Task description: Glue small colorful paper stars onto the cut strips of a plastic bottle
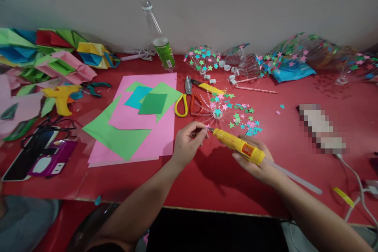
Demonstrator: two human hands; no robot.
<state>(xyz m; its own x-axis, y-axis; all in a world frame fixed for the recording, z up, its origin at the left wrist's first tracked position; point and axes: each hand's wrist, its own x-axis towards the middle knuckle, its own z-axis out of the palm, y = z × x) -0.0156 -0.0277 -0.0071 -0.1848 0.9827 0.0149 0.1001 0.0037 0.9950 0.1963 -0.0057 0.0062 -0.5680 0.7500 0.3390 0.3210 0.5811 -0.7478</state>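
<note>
Pinched between the fingertips of my left hand (190, 141) is a small pink paper star (207, 126). My right hand (256, 157) is wrapped round a yellow glue gun (236, 143), and a clear glue stick (295, 177) juts from its back end. The gun's nozzle points left and is at the star; whether it touches cannot be made out. Just beyond both hands stands a clear plastic spray (217, 114) of thin strips with some stars on it. Loose coloured stars (251, 124) lie to its right on the red table (206, 181).
Coloured paper sheets (126, 138) lie left of my hands. Scissors (187, 96) and a yellow cutter (209, 88) are behind them. A glass-like bottle (163, 51) stands near the wall. A second glue gun (62, 96) and folded paper shapes (63, 67) are far left; a cabled phone (321, 128) is right.
</note>
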